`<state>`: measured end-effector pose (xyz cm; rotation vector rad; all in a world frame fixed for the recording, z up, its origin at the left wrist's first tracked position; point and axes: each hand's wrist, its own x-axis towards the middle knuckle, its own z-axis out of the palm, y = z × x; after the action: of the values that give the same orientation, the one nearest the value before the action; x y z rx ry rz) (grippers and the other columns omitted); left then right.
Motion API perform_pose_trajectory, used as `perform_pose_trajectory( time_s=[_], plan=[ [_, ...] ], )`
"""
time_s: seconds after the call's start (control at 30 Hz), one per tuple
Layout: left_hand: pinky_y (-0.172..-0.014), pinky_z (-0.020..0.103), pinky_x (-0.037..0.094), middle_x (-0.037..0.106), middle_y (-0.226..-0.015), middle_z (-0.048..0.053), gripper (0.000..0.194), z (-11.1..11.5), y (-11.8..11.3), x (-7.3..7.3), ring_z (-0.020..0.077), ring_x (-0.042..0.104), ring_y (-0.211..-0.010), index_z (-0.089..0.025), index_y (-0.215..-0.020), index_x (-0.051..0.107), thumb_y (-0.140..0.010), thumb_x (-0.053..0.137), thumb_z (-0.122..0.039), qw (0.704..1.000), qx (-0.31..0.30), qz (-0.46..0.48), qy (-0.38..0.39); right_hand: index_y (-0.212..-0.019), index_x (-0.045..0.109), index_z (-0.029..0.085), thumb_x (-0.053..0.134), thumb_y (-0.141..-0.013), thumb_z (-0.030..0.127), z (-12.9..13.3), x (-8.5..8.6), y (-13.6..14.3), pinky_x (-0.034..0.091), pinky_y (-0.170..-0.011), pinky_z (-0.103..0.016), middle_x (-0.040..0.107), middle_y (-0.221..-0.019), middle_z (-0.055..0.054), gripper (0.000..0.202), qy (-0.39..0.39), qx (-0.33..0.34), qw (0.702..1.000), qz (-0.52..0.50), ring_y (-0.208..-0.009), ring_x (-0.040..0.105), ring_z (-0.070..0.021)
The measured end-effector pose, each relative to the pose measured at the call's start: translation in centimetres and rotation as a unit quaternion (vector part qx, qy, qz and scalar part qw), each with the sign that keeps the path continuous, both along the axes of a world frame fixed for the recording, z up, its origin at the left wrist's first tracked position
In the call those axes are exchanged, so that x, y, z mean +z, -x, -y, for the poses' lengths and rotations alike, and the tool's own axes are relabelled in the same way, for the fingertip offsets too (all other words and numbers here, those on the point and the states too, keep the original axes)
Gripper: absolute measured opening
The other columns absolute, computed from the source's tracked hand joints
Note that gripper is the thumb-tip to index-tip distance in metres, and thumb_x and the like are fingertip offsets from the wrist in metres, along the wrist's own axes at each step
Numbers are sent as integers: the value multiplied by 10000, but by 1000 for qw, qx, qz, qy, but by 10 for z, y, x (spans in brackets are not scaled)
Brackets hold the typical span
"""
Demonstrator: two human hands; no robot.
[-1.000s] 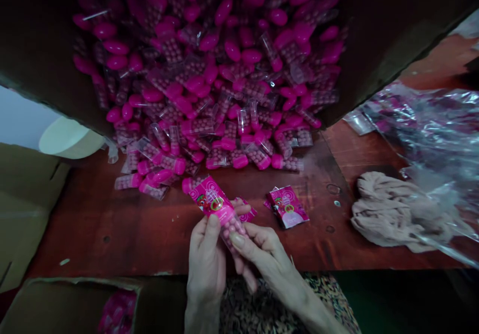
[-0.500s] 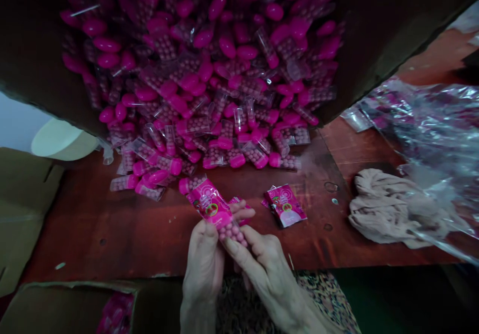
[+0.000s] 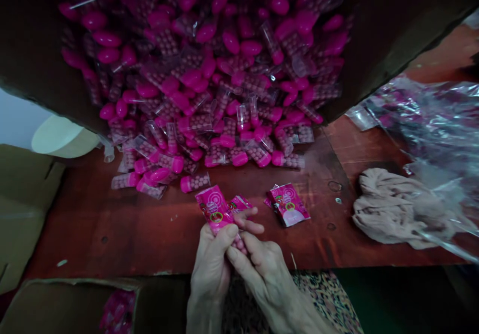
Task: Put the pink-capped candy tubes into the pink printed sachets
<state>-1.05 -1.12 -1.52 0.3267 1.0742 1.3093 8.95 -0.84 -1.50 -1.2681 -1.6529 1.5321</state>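
My left hand (image 3: pixel 213 254) is closed, its thumb pressing on a pink printed sleeve (image 3: pixel 214 206) at the mouth end. A clear candy container (image 3: pixel 239 244) full of pink balls goes into the sleeve's lower end. The thumb and forefinger of my right hand (image 3: pixel 264 266) pinch that container, while other right-hand fingers stretch out beyond it. Most of the container is hidden by the sleeve and my fingers. Beyond my hands lie another printed sleeve (image 3: pixel 239 203) and a candy container with a pink cap (image 3: pixel 195 182). To the right rests a small stack of sleeves (image 3: pixel 290 205).
A large open carton (image 3: pixel 377 39) spills a heap of pink-capped candy containers (image 3: pixel 224 99) onto the red table (image 3: pixel 123 234). Right of it are a crumpled cloth (image 3: pixel 385 209) and clear plastic bags (image 3: pixel 441 134). A lower box (image 3: pixel 71 304) holds pink packs; a white bowl (image 3: pixel 63 137) stands left.
My left thumb has moved up and right onto the sleeve near the container. Less of the container shows below the sleeve. Both hands have shifted slightly right.
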Motion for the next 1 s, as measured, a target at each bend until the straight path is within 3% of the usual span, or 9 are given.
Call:
perform_pose_trajectory(
  time_s=[0.1, 0.3, 0.57, 0.73, 0.83, 1.0],
  plan=[
    [-649, 281, 509, 717, -821, 100, 172, 4, -1, 2, 191, 649, -708, -143, -806, 703, -740, 643, -290, 1000, 2, -3, 2, -721, 529, 169, 449, -900, 366, -2, 1, 0, 348, -447, -175, 491, -574, 36, 278, 60, 4, 997, -58, -477, 468, -70],
    [-623, 276, 526, 715, -889, 117, 333, 4, 0, 4, 196, 653, -756, -133, -883, 695, -830, 524, -414, 994, 99, -44, 5, -693, 493, 163, 451, -894, 459, -4, -3, 1, 275, -346, -148, 443, -520, 65, 361, 176, 11, 974, -140, -365, 369, -31],
    [-460, 237, 494, 720, -779, 96, 325, 9, -5, 3, 163, 625, -556, -144, -881, 699, -784, 578, -430, 992, 67, -94, 54, -711, 497, 161, 468, -881, 466, 0, -3, 3, 279, -330, -145, 448, -496, 67, 351, 191, -24, 970, -147, -343, 374, -31],
    [-431, 226, 478, 718, -811, 114, 349, 9, 3, 2, 157, 617, -550, -134, -854, 692, -779, 575, -455, 995, 53, -85, 30, -695, 485, 161, 462, -880, 479, 3, -4, 4, 257, -322, -139, 446, -510, 64, 369, 222, -6, 956, -191, -340, 348, -22],
    [-430, 203, 457, 717, -844, 108, 278, 5, 5, 1, 134, 607, -548, -133, -842, 692, -773, 607, -389, 994, 63, -87, 26, -700, 485, 164, 459, -871, 502, 4, -3, 7, 255, -323, -144, 436, -504, 65, 380, 216, 7, 963, -162, -342, 349, -28],
    [-422, 200, 434, 712, -734, 100, 273, 2, 0, -1, 121, 578, -497, -111, -796, 710, -739, 643, -369, 996, 21, -63, 58, -726, 526, 160, 442, -882, 481, 5, -1, 8, 265, -355, -166, 407, -484, 61, 367, 150, -18, 985, -82, -376, 365, -50]
  ],
)
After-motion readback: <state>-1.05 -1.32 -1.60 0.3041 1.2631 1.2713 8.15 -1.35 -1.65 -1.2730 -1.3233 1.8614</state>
